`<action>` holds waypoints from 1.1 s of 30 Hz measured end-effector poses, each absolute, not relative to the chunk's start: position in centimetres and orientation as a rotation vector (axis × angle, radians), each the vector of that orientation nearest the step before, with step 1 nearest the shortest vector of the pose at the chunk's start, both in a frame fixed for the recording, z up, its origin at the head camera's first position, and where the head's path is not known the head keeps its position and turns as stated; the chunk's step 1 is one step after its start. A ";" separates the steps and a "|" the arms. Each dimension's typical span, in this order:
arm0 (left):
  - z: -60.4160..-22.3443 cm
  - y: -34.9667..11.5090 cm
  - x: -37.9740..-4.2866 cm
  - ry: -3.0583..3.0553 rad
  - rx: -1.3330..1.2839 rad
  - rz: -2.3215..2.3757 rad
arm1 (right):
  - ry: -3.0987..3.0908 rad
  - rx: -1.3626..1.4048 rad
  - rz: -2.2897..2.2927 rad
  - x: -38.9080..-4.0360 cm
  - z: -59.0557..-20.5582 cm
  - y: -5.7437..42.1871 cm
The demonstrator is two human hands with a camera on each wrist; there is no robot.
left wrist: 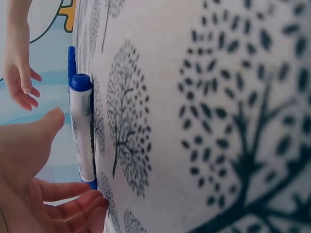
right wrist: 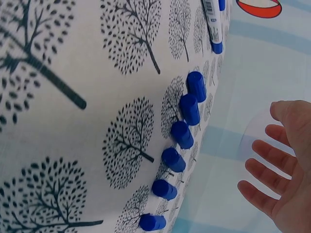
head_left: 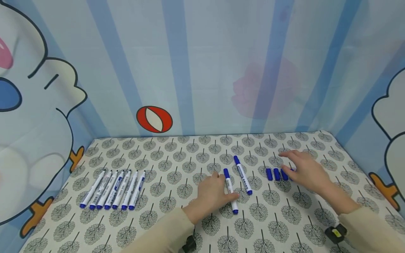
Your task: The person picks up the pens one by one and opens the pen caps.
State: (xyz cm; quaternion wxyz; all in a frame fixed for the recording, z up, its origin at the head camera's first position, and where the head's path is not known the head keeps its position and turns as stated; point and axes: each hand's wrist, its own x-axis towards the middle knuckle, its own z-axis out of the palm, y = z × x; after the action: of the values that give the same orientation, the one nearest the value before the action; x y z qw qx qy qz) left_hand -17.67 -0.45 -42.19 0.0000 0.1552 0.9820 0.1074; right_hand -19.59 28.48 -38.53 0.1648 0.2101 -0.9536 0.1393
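Beside my left hand (head_left: 211, 192) lies a capped whiteboard marker (head_left: 229, 185), white with blue ends. In the left wrist view the thumb is apart from this marker (left wrist: 83, 133), with the loosely bent fingertips right by its far end. A second capped marker (head_left: 243, 175) lies just to the right of the first. My right hand (head_left: 307, 172) hovers over a row of loose blue marker caps (head_left: 276, 174), fingers spread. Several of these caps (right wrist: 182, 135) show in the right wrist view, the hand beside them holding nothing.
Several uncapped markers (head_left: 114, 189) lie side by side at the left, dark tips pointing away. A white tablecloth (head_left: 177, 225) with tree prints covers the table. A striped blue curtain (head_left: 209, 70) with cartoon figures rises behind and at both sides.
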 end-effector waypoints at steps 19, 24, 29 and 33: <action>-41.9 -0.4 -18.1 3.022 0.399 0.456 | -2.669 0.784 0.334 -19.7 -39.6 25.9; -42.0 -0.7 -18.2 3.025 0.436 0.470 | -2.678 0.827 0.339 -19.7 -39.8 25.2; -42.0 -0.9 -18.3 3.024 0.473 0.482 | -2.681 0.829 0.361 -19.6 -39.9 24.9; -42.0 -1.1 -18.4 3.014 0.493 0.483 | -2.680 0.834 0.361 -19.7 -40.0 24.7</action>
State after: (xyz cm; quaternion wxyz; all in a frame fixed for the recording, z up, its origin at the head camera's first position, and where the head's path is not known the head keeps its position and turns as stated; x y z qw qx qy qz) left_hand -18.40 -1.10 -42.01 0.0250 0.1594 0.9745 0.1561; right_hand -19.66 24.68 -40.00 0.1553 0.2913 -0.9355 0.1261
